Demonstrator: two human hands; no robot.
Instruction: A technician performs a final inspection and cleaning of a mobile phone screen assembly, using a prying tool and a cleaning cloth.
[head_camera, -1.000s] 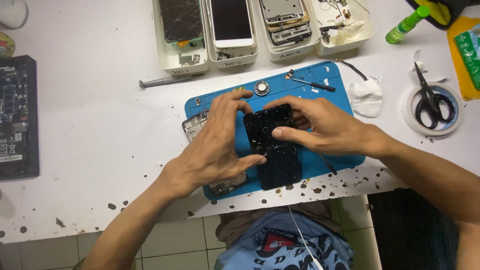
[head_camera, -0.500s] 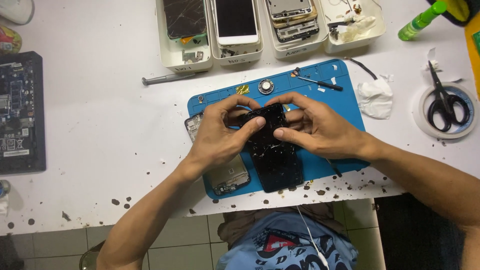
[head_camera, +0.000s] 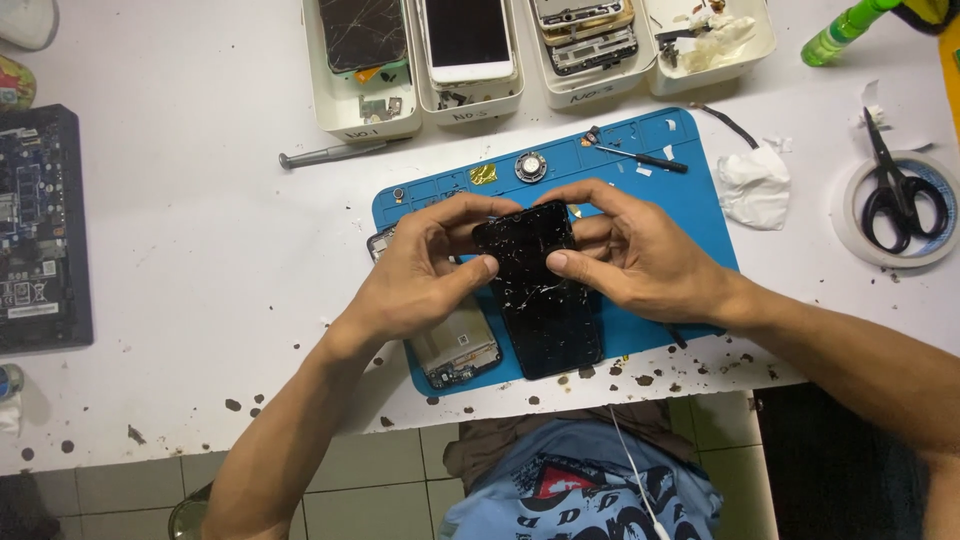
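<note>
Single head-worn view, looking almost straight down from close above a white table (head_camera: 200, 250). The blue work mat (head_camera: 690, 200) sits centre frame; parts trays (head_camera: 365, 125) line the far edge; the wearer's lap and tiled floor fill the near edge.

The cracked black phone screen panel (head_camera: 540, 295) lay lengthwise at the centre of the frame, its far end pinched at both edges. White fracture lines spread across its glossy middle; its near end reached toward the lower frame.
</note>
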